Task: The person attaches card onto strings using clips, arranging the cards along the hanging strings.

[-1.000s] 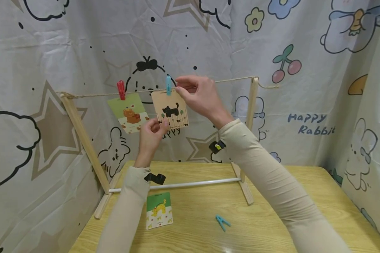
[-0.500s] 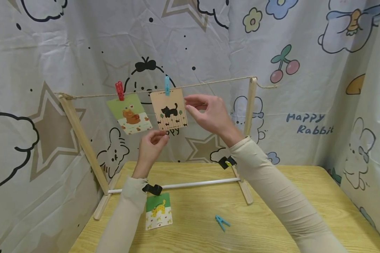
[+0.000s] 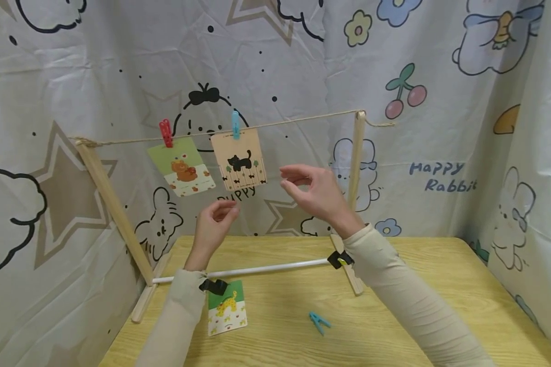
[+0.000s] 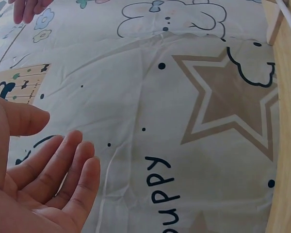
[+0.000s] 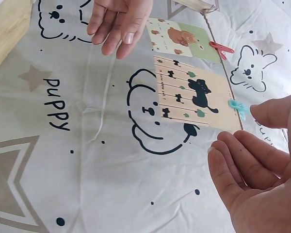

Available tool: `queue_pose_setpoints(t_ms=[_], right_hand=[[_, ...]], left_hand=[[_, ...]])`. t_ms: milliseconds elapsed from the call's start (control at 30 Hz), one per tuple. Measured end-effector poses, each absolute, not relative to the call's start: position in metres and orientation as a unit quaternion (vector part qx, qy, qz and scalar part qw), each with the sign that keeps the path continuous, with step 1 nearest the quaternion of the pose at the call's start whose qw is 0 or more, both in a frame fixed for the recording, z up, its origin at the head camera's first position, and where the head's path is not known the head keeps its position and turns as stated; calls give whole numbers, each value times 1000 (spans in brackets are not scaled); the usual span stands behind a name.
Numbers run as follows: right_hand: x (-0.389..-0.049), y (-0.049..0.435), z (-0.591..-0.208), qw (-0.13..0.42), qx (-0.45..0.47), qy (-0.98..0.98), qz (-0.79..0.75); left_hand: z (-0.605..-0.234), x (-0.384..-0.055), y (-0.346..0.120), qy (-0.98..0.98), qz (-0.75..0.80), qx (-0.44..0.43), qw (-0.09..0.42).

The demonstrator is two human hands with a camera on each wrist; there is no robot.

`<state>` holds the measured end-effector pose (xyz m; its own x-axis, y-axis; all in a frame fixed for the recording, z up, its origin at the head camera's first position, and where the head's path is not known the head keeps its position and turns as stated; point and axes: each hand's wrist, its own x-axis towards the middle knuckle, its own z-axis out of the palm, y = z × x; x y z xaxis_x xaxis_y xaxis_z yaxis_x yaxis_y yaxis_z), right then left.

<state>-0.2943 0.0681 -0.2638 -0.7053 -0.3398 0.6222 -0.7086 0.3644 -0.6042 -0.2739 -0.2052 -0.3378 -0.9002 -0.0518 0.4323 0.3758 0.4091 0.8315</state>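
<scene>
A peach card with a black cat (image 3: pixel 240 162) hangs from the string (image 3: pixel 298 121) by a light blue clothespin (image 3: pixel 236 125). To its left a green and white bear card (image 3: pixel 183 171) hangs tilted from a red clothespin (image 3: pixel 166 133). My left hand (image 3: pixel 213 227) is just below the cat card, fingers loosely bent with nothing in them. Right of that card my right hand (image 3: pixel 319 196) is raised, thumb and fingers apart and holding nothing. In the right wrist view the blue clothespin (image 5: pixel 237 105) shows near my right thumb.
A wooden frame with a right post (image 3: pixel 357 153), a left post (image 3: pixel 115 214) and a white bottom bar (image 3: pixel 266 268) stands on the table (image 3: pixel 376 326). On the tabletop lie a green and white leopard card (image 3: pixel 227 311) and a blue clothespin (image 3: pixel 319 322). Behind hangs a printed curtain (image 3: pixel 303 61).
My right hand has come away from the cat card's upper corner, moving down and right. My left hand has let go of its lower edge and dropped. The card stays hanging.
</scene>
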Motion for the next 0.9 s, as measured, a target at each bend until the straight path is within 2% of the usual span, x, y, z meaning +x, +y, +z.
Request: queue_pose_setpoints(t_ms=[233, 533, 900], right_hand=[[-287, 78, -290, 197, 320, -809, 452], [-273, 93, -328, 169, 305, -818, 457], [-255, 109, -381, 134, 292, -830, 456]], left_hand=[[-345, -265, -202, -824, -520, -101, 202], [-394, -287, -213, -826, -518, -99, 200], [-423, -284, -223, -808, -550, -90, 193]])
